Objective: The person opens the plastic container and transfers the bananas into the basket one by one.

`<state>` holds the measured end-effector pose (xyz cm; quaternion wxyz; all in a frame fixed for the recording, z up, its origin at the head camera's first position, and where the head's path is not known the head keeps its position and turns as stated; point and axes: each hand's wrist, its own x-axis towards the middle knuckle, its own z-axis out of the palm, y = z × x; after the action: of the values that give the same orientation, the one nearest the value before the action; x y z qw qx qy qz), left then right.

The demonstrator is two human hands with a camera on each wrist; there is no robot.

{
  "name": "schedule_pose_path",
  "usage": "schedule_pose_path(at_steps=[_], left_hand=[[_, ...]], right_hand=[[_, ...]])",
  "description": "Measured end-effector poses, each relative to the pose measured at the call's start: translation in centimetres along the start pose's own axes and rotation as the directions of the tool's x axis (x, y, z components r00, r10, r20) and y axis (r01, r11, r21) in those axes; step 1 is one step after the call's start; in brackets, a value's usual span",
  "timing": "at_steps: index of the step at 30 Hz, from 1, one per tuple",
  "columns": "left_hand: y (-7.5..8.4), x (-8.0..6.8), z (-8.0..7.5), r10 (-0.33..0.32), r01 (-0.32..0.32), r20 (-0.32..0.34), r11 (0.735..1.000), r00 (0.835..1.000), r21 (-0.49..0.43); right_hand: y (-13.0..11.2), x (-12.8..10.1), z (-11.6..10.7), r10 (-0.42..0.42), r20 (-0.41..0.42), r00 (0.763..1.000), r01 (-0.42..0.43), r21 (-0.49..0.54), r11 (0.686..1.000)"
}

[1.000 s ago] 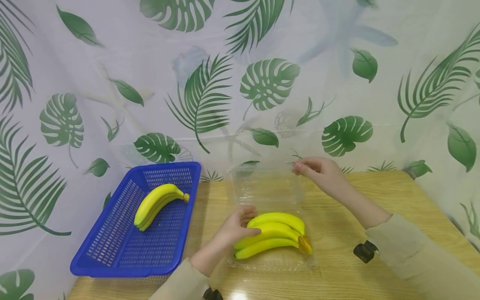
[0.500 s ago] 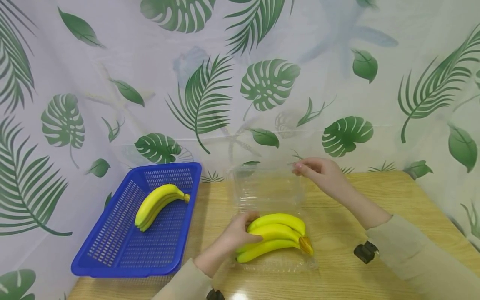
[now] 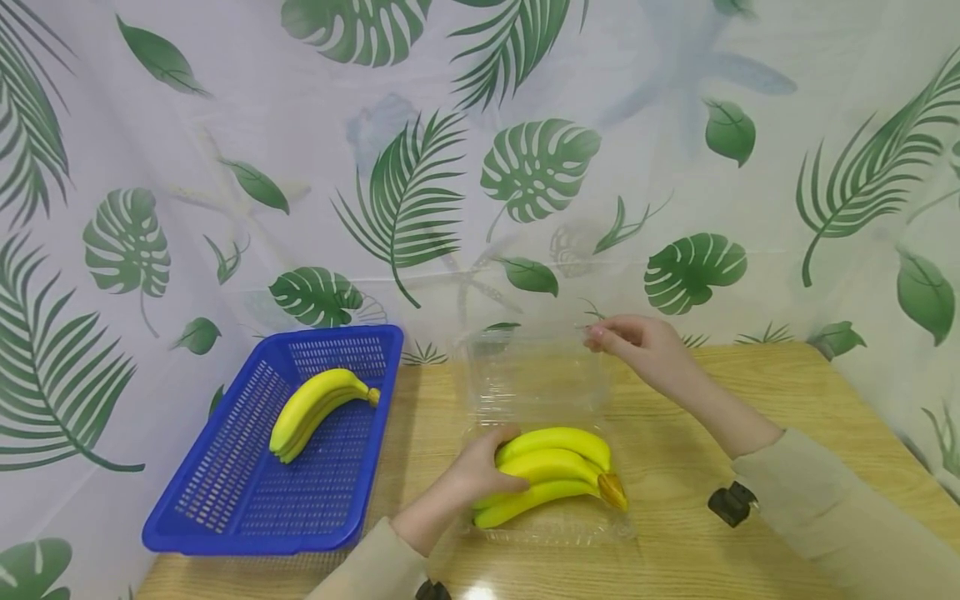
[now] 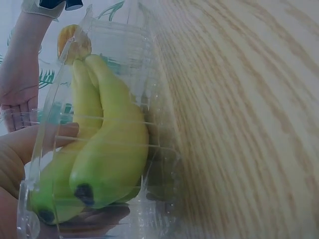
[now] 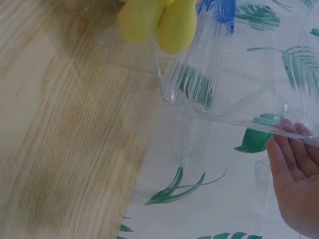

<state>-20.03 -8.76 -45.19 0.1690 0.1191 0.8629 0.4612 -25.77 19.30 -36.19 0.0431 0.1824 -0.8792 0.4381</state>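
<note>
A clear plastic clamshell box (image 3: 551, 529) lies open on the wooden table, its lid (image 3: 536, 375) standing upright at the back. A bunch of yellow bananas (image 3: 551, 471) rests in its base. My left hand (image 3: 483, 467) grips the bunch's left end, fingers over the top and thumb in front; the left wrist view shows the bananas (image 4: 107, 149) through the clear wall (image 4: 149, 99). My right hand (image 3: 633, 342) pinches the lid's top right corner. In the right wrist view its fingertips (image 5: 291, 137) sit at the lid's edge (image 5: 239, 122).
A blue perforated basket (image 3: 225, 500) with a second banana bunch (image 3: 315, 408) stands at the table's left. A leaf-print curtain (image 3: 675, 167) hangs close behind the table. A small black object (image 3: 727, 502) sits by my right sleeve.
My left hand has slid slightly toward me and closed more firmly round the bunch's left end. The right hand and lid have stayed put.
</note>
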Motion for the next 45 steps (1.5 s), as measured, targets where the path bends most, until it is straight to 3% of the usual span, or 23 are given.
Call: schedule_pose_path(at_steps=[16, 45], left_hand=[[0.00, -0.02, 0.25, -0.027, 0.028, -0.024, 0.999, 0.999, 0.033], [0.71, -0.15, -0.55, 0.060, -0.056, -0.083, 0.997, 0.995, 0.055]], right_hand=[[-0.10, 0.01, -0.10, -0.010, 0.009, 1.000, 0.010, 0.010, 1.000], [-0.40, 0.02, -0.06, -0.036, 0.000, 0.999, 0.036, 0.006, 0.999]])
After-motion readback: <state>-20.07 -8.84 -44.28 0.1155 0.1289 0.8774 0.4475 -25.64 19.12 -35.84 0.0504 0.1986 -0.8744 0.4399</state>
